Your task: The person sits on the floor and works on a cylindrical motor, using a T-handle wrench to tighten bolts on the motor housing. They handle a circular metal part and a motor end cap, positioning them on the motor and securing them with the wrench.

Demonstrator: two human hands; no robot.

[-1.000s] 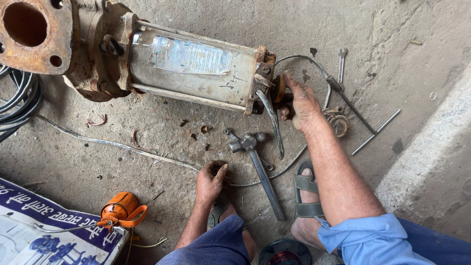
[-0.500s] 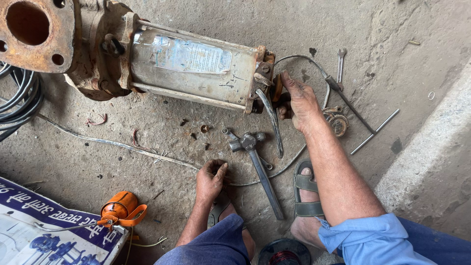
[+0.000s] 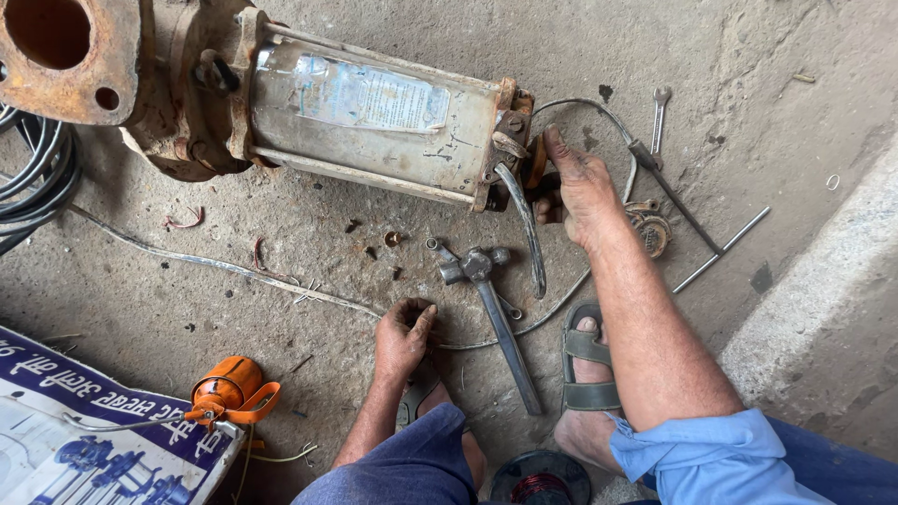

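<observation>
A long steel pump motor (image 3: 374, 122) with a rusty flange (image 3: 56, 56) lies on the concrete floor. My right hand (image 3: 580, 182) is at the motor's right end, thumb up and fingers curled around a dark fitting there. A grey cable (image 3: 528, 234) loops down from that end. My left hand (image 3: 404, 337) rests on the floor with fingers curled in, beside a thin wire; nothing shows in it. A hammer (image 3: 491, 299) lies between my hands.
A spanner (image 3: 659, 117) and a T-handled rod (image 3: 702, 234) lie right of the motor. Black cable coils (image 3: 37, 178) sit at the left. An orange canister (image 3: 229, 393) rests on a printed sheet (image 3: 75, 440). A concrete kerb (image 3: 823, 309) runs along the right. My sandalled foot (image 3: 587, 360) is near the hammer handle.
My right hand has shifted slightly against the motor's end. My left hand stays on the floor in the same spot.
</observation>
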